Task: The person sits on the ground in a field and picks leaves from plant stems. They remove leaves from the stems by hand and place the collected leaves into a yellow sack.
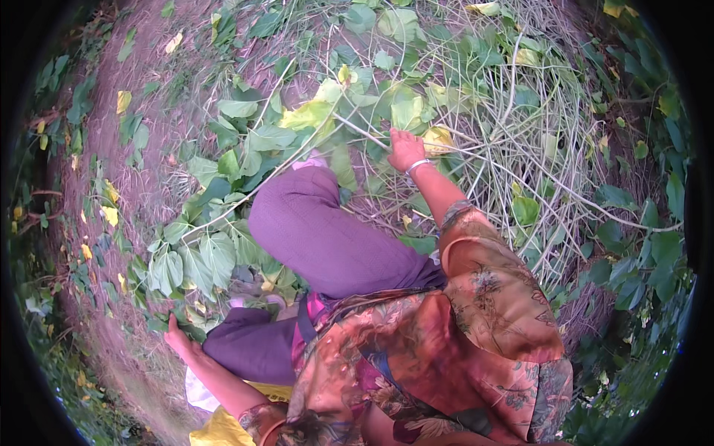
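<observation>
My right hand [405, 149], with a bangle at the wrist, is closed around a thin pale stem [362, 132]. The stem reaches up and left past my bent knee over broad green leaves. My left hand [181, 337] is low on the left, among green leaves [192, 329] beside my other knee. Its fingers are partly hidden, so whether it grips a leaf does not show. Between my hands lies a leafy branch [217, 220] with large green leaves [215, 256] along it. A yellowing leaf [438, 139] is just right of my right hand.
Stripped thin stems [502, 150] lie in a tangled heap on the right. Bare soil [95, 234] with scattered yellow leaves is on the left. Yellow sacking [223, 429] and a white bag [199, 390] are beneath my left arm. Leafy plants [664, 251] border the right side.
</observation>
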The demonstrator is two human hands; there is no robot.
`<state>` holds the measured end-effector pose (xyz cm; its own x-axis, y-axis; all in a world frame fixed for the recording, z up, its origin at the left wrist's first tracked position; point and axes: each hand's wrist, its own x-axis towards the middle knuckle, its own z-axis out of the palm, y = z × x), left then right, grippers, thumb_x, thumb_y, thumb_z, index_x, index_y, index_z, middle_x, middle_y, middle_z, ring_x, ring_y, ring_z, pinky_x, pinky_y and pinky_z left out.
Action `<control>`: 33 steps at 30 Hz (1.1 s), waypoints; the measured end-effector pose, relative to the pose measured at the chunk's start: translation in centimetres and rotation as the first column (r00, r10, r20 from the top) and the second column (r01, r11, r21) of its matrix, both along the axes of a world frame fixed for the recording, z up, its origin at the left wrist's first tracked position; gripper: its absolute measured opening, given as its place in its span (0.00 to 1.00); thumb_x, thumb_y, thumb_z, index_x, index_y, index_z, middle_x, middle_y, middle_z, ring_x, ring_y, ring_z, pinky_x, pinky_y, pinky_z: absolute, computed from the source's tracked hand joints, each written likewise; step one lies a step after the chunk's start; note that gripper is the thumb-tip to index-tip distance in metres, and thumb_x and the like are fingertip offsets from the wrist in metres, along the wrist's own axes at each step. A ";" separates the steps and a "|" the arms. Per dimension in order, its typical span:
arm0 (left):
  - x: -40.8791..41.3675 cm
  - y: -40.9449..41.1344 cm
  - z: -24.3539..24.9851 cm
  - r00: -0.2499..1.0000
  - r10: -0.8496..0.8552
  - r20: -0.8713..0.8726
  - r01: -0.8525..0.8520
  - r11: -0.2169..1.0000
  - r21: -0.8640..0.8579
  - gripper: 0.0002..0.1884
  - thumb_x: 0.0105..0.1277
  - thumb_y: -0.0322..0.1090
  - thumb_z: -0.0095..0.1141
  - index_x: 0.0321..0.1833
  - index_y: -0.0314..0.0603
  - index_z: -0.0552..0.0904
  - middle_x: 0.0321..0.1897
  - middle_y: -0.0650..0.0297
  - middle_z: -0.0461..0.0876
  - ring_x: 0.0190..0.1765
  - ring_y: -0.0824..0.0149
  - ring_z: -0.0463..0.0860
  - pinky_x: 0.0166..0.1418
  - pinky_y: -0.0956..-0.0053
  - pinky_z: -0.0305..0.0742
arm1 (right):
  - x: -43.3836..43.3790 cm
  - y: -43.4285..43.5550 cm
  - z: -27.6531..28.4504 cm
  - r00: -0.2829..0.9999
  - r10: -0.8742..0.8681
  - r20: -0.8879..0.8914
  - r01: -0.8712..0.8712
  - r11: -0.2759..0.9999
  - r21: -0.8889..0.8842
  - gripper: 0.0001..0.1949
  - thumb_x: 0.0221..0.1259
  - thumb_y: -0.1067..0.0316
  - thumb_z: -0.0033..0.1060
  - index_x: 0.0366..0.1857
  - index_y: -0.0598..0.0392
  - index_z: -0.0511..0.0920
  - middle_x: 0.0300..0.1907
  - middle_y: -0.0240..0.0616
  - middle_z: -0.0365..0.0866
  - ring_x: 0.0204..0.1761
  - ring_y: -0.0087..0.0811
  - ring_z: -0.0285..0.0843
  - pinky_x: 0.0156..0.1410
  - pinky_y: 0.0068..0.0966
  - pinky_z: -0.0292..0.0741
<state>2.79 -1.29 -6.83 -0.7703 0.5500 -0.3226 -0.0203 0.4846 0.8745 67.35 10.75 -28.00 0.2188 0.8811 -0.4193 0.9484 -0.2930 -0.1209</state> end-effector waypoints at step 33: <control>-2.7 0.1 -1.1 0.995 -0.042 -0.090 0.027 0.987 -0.159 0.14 0.63 0.30 0.56 0.49 0.29 0.79 0.39 0.58 0.81 0.37 0.65 0.80 0.39 0.71 0.75 | 37.7 -11.8 18.4 0.493 -0.860 0.129 0.718 0.486 0.499 0.39 0.52 0.38 0.58 0.58 0.64 0.69 0.53 0.59 0.76 0.58 0.54 0.73 0.62 0.42 0.69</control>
